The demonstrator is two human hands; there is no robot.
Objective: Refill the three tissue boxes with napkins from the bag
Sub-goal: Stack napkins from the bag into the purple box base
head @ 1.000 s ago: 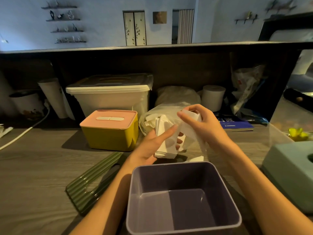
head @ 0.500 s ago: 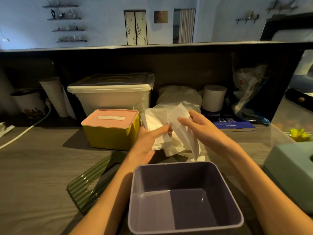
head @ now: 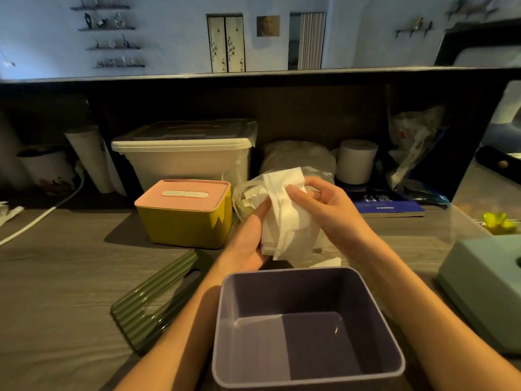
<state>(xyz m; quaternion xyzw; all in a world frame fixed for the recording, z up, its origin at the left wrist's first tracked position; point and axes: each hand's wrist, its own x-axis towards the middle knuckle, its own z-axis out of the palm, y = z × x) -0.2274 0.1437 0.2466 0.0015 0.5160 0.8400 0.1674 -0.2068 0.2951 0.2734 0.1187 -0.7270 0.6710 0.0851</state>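
Note:
Both my hands hold a stack of white napkins (head: pixel 284 218) above the far edge of the open purple box (head: pixel 307 328), which has nothing inside. My left hand (head: pixel 248 241) grips the stack from the left and below. My right hand (head: pixel 324 207) pinches the top napkins from the right. Behind the napkins lies the clear plastic bag (head: pixel 242 198), mostly hidden. The yellow box with a pink lid (head: pixel 183 215) stands closed to the left. The pale green box (head: pixel 485 289) sits at the right edge. A ribbed dark green lid (head: pixel 158 294) lies flat left of the purple box.
At the back stand a large white storage bin (head: pixel 186 153), a paper roll (head: pixel 356 160), a second filled plastic bag (head: pixel 298 156) and a blue book (head: pixel 386 204). A white cable (head: pixel 36 221) runs across the left of the wooden counter (head: pixel 62 292).
The napkin stack has come out of the bag and moved a little nearer the purple box. My right hand has folded the loose top napkins over the stack.

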